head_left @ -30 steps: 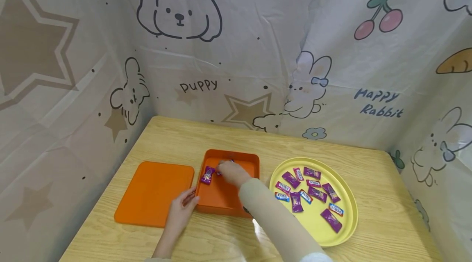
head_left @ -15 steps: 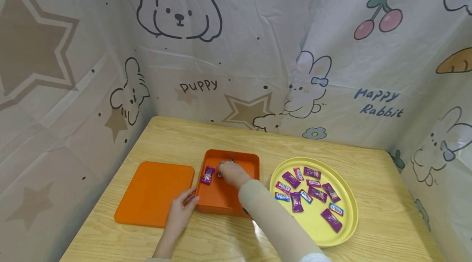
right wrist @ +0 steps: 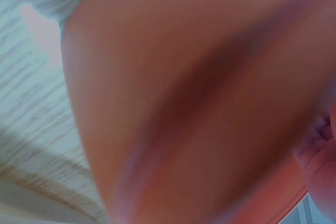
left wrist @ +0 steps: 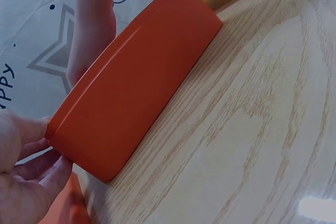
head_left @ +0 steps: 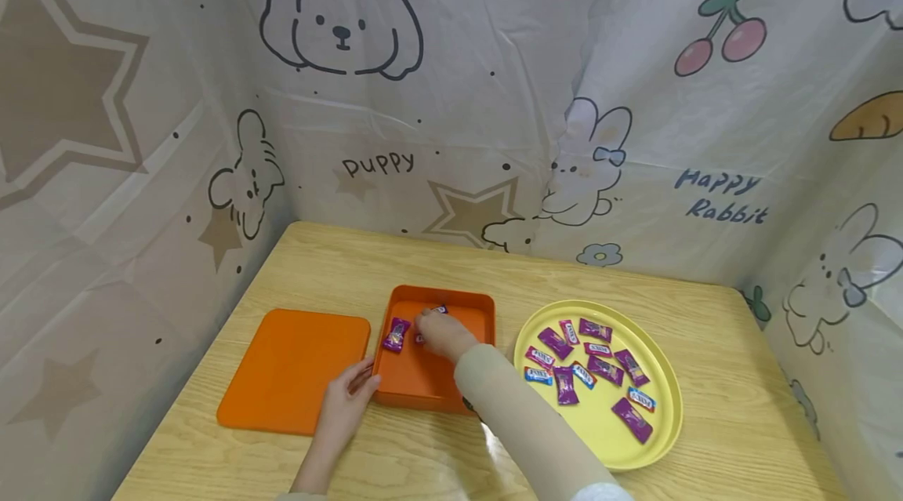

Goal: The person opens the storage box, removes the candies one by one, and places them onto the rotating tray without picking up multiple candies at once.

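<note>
My left hand [head_left: 348, 397] holds the left side of the open orange box [head_left: 434, 404]. In the left wrist view, the thumb of the left hand [left wrist: 26, 166] lies at the box's [left wrist: 121, 87] rim and the fingers bend against its outer wall. My right hand [head_left: 446, 335] reaches down inside the box, fingertips low over wrapped candy [head_left: 440, 310]; bits of wrapper show above and below the fingers, but I cannot tell whether they pinch it. A purple wrapped candy [head_left: 397, 335] lies by the box's left wall. The right wrist view is mostly a blurred box wall [right wrist: 136, 77].
An orange square lid [head_left: 296, 368] lies flat left of the box. To its right stands a round yellow tray [head_left: 600, 438] with several purple, pink and blue wrapped candies [head_left: 555, 343]. A printed curtain [head_left: 423, 109] closes off the back and sides of the wooden table [head_left: 727, 375].
The right hand shifts very slightly inside the box, and more of the wrapper beyond and below its fingers shows. The left hand stays at the box.
</note>
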Tool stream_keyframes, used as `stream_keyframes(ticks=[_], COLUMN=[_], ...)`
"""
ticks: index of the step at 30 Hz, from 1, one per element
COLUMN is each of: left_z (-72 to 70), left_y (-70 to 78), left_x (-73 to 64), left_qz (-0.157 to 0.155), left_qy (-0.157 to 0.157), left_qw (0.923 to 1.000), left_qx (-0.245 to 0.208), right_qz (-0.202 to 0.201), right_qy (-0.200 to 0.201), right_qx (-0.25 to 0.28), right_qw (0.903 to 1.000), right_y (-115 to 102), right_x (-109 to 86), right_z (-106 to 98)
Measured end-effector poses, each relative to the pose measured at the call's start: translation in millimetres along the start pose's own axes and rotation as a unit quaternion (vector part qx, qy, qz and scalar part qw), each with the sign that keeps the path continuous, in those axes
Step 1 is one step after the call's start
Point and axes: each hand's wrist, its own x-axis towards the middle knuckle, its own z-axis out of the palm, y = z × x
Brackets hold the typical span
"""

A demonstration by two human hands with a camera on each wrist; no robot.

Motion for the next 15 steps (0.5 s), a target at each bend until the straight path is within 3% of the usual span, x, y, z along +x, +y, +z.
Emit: stream_keyframes(ticks=[6,15], left_z=[-0.1,0.3], left_y=[-1.9,-6.1], left_x=[0.5,2.4], left_qz=[-0.007,-0.01], left_qy=[0.005,0.008], left_qw=[1.0,0.9999], left_qx=[0.002,0.002], right_qz=[-0.008,-0.029], right_qy=[0.012,0.047], right_qx=[0.04,0.086], right_qw=[0.9991,0.9948], right_y=[5,8], right_x=[-1.4,-13.6], right_z=[-4,-28])
